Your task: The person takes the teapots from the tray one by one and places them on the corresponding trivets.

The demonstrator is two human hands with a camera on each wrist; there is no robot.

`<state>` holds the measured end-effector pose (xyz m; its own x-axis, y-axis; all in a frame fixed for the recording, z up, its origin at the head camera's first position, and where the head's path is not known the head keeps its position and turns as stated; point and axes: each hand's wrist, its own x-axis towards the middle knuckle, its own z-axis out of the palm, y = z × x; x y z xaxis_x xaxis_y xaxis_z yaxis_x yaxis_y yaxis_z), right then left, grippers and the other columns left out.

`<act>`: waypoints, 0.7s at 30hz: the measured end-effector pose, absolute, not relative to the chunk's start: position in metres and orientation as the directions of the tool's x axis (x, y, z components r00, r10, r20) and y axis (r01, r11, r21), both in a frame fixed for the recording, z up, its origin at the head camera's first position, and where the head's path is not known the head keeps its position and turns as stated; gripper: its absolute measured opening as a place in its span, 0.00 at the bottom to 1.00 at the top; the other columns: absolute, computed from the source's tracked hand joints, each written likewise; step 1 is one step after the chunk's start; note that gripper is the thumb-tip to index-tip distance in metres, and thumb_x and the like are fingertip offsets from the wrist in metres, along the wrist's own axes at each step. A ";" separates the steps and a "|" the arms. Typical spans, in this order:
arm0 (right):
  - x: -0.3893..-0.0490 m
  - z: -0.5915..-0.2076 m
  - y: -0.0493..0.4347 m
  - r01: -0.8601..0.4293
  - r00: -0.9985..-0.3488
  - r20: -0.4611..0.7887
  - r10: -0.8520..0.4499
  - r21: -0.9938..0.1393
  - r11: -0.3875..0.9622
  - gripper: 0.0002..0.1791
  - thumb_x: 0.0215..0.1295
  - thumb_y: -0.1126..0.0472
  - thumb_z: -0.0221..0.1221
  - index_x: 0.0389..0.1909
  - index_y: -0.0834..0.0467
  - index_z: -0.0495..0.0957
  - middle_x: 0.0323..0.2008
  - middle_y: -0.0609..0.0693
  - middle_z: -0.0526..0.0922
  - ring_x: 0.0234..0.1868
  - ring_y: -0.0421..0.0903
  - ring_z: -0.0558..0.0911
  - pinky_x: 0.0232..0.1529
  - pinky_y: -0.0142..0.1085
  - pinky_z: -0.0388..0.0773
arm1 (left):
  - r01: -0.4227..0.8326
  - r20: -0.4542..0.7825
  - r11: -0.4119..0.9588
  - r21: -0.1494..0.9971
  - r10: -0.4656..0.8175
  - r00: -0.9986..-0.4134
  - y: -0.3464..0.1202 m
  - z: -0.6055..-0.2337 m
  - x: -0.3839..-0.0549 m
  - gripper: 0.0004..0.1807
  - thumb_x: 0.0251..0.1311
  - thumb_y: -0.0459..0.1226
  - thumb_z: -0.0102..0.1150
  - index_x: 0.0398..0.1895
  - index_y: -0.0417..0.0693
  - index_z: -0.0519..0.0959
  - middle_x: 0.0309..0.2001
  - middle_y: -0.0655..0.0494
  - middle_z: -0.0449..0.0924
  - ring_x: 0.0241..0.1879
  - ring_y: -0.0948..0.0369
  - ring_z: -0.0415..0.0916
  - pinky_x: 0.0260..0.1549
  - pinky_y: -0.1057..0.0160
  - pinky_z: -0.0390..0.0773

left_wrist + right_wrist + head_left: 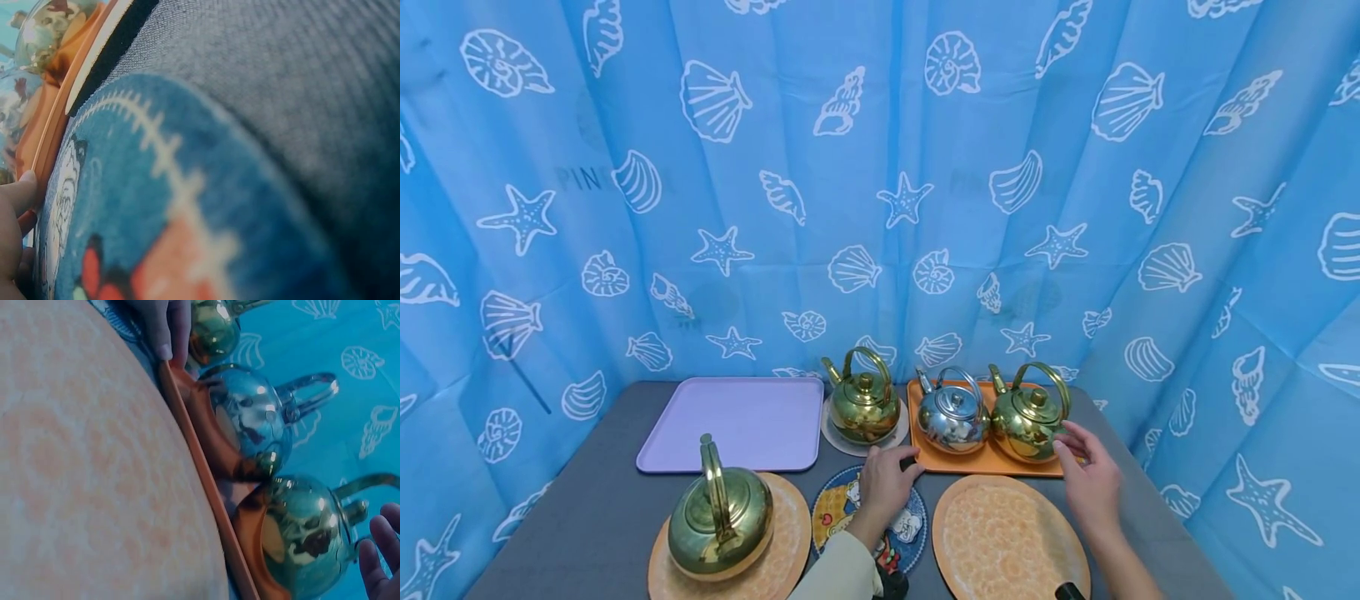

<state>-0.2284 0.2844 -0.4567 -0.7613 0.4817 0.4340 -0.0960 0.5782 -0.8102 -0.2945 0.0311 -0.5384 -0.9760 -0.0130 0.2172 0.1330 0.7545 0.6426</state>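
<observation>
An orange tray (955, 469) holds a silver kettle (953, 421) and, to its right, a gold kettle (1026, 427). At the tray's near left corner, my left hand (883, 483) pinches the rim, with the thumb (164, 352) against the outer edge. My right hand (1092, 479) is beside the gold kettle at the tray's right end. Its fingers (392, 517) are relaxed and apart, holding nothing. Under my left forearm lies a round blue cartoon mat (125, 187), partly hidden.
A second gold kettle (861, 410) stands on a small pale round mat (844, 444) left of the orange tray. At front left, another gold kettle (730, 533) sits on a round peach mat (793, 517). A purple tray (737, 425) lies behind it. Another peach mat (1007, 533) lies front right.
</observation>
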 end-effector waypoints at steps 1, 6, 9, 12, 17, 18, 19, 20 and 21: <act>-0.230 -0.456 0.283 -0.113 -0.763 0.440 0.473 -0.812 0.572 0.18 0.68 0.64 0.59 0.58 0.60 0.77 0.45 0.56 0.84 0.40 0.25 0.72 0.37 0.20 0.68 | 0.132 0.216 0.754 0.644 -0.013 -0.976 0.031 -0.538 -0.294 0.15 0.54 0.50 0.70 0.46 0.67 0.86 0.42 0.72 0.83 0.32 0.65 0.65 0.28 0.64 0.66; -0.241 -0.454 0.278 -0.196 -0.764 0.494 0.416 -0.791 0.580 0.19 0.67 0.66 0.60 0.58 0.60 0.77 0.44 0.56 0.84 0.39 0.25 0.73 0.37 0.21 0.68 | 0.137 0.220 0.749 0.648 -0.012 -0.975 0.030 -0.537 -0.293 0.15 0.54 0.49 0.70 0.46 0.67 0.86 0.42 0.71 0.83 0.32 0.65 0.64 0.28 0.64 0.66; -0.248 -0.452 0.275 -0.235 -0.768 0.519 0.375 -0.774 0.589 0.20 0.66 0.66 0.60 0.59 0.61 0.76 0.46 0.57 0.84 0.41 0.28 0.74 0.36 0.21 0.68 | 0.143 0.230 0.750 0.646 -0.012 -0.973 0.030 -0.537 -0.292 0.15 0.54 0.49 0.70 0.46 0.66 0.86 0.42 0.70 0.83 0.32 0.65 0.64 0.28 0.64 0.65; -0.254 -0.449 0.270 -0.263 -0.782 0.523 0.340 -0.771 0.580 0.22 0.66 0.67 0.60 0.61 0.61 0.74 0.49 0.57 0.82 0.44 0.37 0.77 0.36 0.20 0.69 | 0.143 0.231 0.750 0.646 -0.014 -0.973 0.030 -0.536 -0.292 0.15 0.54 0.49 0.70 0.46 0.66 0.86 0.42 0.69 0.83 0.32 0.65 0.64 0.27 0.64 0.65; -0.265 -0.446 0.262 -0.283 -0.813 0.511 0.279 -0.765 0.578 0.25 0.67 0.65 0.59 0.65 0.57 0.71 0.53 0.57 0.80 0.49 0.49 0.79 0.38 0.17 0.69 | 0.136 0.222 0.752 0.645 -0.014 -0.975 0.031 -0.536 -0.293 0.15 0.54 0.49 0.70 0.46 0.66 0.86 0.43 0.70 0.83 0.31 0.65 0.64 0.27 0.65 0.65; -0.267 -0.446 0.260 -0.286 -0.817 0.512 0.267 -0.761 0.583 0.25 0.68 0.64 0.60 0.65 0.57 0.70 0.54 0.57 0.80 0.49 0.49 0.79 0.39 0.18 0.70 | 0.136 0.222 0.754 0.643 -0.013 -0.975 0.031 -0.536 -0.293 0.15 0.54 0.49 0.70 0.46 0.66 0.86 0.43 0.70 0.83 0.32 0.65 0.64 0.28 0.65 0.65; -0.271 -0.446 0.259 -0.293 -0.818 0.516 0.253 -0.753 0.590 0.25 0.68 0.63 0.60 0.66 0.57 0.70 0.54 0.57 0.80 0.49 0.50 0.79 0.40 0.21 0.73 | 0.136 0.222 0.756 0.640 -0.013 -0.975 0.031 -0.537 -0.293 0.15 0.54 0.50 0.70 0.46 0.66 0.86 0.43 0.70 0.83 0.32 0.65 0.64 0.28 0.65 0.65; -0.274 -0.447 0.259 -0.300 -0.819 0.522 0.239 -0.744 0.597 0.26 0.68 0.62 0.60 0.66 0.57 0.69 0.54 0.57 0.80 0.50 0.50 0.80 0.40 0.24 0.76 | 0.136 0.222 0.758 0.637 -0.012 -0.975 0.031 -0.537 -0.293 0.15 0.54 0.50 0.70 0.46 0.67 0.86 0.43 0.71 0.83 0.32 0.65 0.64 0.28 0.65 0.65; -0.277 -0.447 0.258 -0.303 -0.820 0.525 0.227 -0.736 0.605 0.26 0.68 0.61 0.60 0.66 0.57 0.69 0.55 0.56 0.80 0.50 0.50 0.80 0.42 0.29 0.78 | 0.136 0.223 0.760 0.635 -0.012 -0.975 0.031 -0.537 -0.294 0.15 0.54 0.50 0.70 0.46 0.67 0.86 0.43 0.71 0.83 0.32 0.65 0.64 0.28 0.65 0.65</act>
<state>-0.2774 0.2577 -0.4472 -0.8203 0.2269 0.5251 -0.3035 0.6055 -0.7357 -0.2936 0.0306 -0.5369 -0.9748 -0.0116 0.2227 0.1361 0.7601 0.6353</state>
